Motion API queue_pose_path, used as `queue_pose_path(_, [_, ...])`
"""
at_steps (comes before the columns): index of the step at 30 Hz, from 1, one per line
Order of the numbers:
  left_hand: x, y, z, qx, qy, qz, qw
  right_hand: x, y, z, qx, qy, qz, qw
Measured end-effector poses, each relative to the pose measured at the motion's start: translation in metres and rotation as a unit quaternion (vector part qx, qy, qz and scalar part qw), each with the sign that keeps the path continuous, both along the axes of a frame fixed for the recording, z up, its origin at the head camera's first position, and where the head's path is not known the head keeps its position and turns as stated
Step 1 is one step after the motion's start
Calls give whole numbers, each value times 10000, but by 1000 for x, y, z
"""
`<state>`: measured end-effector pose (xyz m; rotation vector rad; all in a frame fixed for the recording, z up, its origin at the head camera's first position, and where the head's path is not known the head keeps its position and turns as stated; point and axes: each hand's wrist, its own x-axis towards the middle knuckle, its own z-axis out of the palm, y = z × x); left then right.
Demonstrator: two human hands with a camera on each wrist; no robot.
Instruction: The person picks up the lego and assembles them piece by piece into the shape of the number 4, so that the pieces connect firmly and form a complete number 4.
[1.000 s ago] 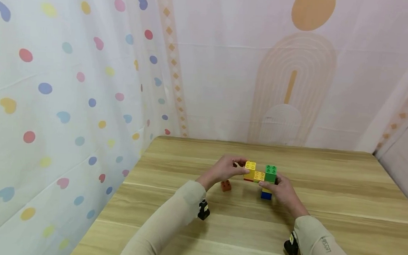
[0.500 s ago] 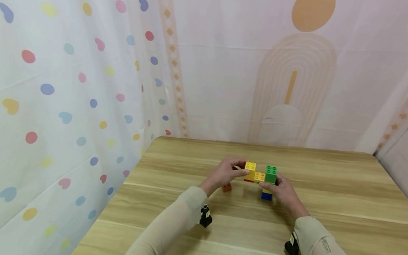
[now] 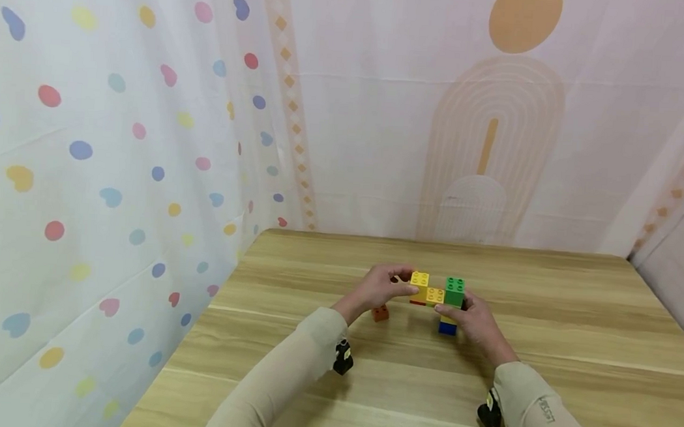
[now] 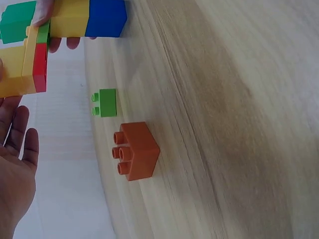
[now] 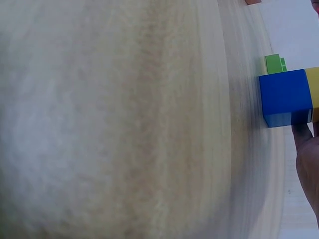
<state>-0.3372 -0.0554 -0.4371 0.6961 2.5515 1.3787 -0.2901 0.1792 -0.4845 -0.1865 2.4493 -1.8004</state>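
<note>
My left hand (image 3: 380, 286) pinches a yellow brick (image 3: 419, 286) between thumb and fingers. It tops the left end of a joined brick structure, with a red brick (image 4: 40, 69) beneath. A flatter yellow piece (image 3: 435, 296) bridges across to a green brick (image 3: 454, 291) at the right end. Below the green end, a column runs down to a blue brick (image 5: 284, 94), its lowest part. My right hand (image 3: 479, 318) grips this right end, thumb in front and fingers behind. In the left wrist view, the left end overhangs with no column below it.
An orange-brown brick (image 4: 141, 152) lies on the wooden table (image 3: 546, 330) below my left hand. Near it sits a small light green brick (image 4: 107, 103), hidden in the head view. Curtains (image 3: 370, 143) hang behind the table and to its left.
My left wrist has shifted slightly and covers more of the orange-brown brick in the head view. Both hands keep their grip, and the structure stays nearly in place.
</note>
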Motion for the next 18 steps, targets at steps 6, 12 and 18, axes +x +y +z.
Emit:
queue_pose_path(6, [1, 0, -1, -80, 2, 46, 10000, 0, 0, -1, -38, 10, -23, 10000])
queue_pose_path(12, [2, 1, 4, -189, 191, -29, 9996, -1, 1, -2, -60, 10, -50, 10000])
queue_pose_path(18, [0, 2, 1, -30, 157, -30, 9999, -1, 0, -1, -85, 59, -17, 9999])
